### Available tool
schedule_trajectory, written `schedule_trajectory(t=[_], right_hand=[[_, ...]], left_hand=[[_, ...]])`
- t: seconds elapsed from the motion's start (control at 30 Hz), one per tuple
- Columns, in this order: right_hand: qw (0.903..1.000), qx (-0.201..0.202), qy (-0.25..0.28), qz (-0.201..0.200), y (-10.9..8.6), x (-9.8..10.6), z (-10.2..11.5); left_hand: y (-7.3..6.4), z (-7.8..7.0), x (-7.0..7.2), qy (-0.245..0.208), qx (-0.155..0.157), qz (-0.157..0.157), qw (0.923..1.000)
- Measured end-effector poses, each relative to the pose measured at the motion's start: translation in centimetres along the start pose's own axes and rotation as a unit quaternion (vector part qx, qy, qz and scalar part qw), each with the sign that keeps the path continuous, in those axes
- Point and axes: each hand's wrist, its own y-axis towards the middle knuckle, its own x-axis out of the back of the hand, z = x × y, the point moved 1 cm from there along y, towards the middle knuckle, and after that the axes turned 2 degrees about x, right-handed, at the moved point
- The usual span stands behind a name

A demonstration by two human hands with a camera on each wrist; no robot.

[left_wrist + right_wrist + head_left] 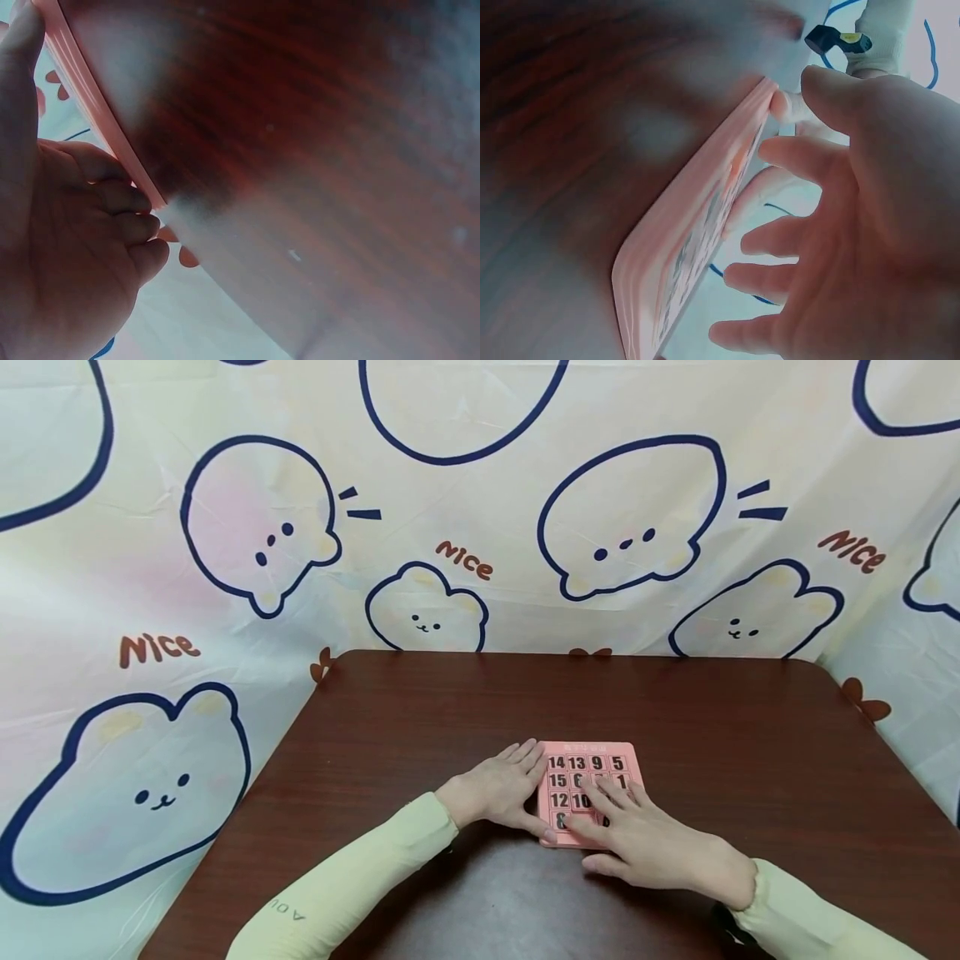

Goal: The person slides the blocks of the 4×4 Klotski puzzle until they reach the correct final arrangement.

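A pink number slide puzzle (pixel 596 763) with black-numbered tiles lies flat on the dark brown table. My left hand (pixel 501 787) rests at its left side, fingers extended along the edge and the thumb at the near left corner. In the left wrist view the fingers of that hand (pixel 90 225) lie against the pink frame (pixel 97 105). My right hand (pixel 645 843) spreads over the near right part of the puzzle and hides several tiles. From the right wrist view, its fingers (pixel 761 281) are apart and stand over the tile face, gripping nothing.
The brown wooden table (pixel 420 710) extends around the puzzle on all sides. Behind and beside it hangs a pale cloth (pixel 510 610) printed with blue-outlined bears. A dark wrist camera (pixel 838 39) sits on the left sleeve.
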Motion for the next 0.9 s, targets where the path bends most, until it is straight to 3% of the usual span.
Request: schedule_trajectory(t=[0.5, 0.73, 0.9], right_hand=[[1.0, 0.006, -0.003, 0.002, 0.6, -0.7, 0.2], [0.9998, 0.008, -0.014, -0.011, -0.1, -0.5, -0.3], [0.9999, -0.014, -0.004, 0.001, -0.8, -0.4, -0.7]], left_hand=[[0.0, 0.0, 0.1, -0.001, -0.001, 0.002, 1.0], [0.1, 0.0, 0.1, 0.0, -0.004, 0.004, 1.0], [0.1, 0.1, 0.0, 0.006, 0.0, 0.011, 0.9999]])
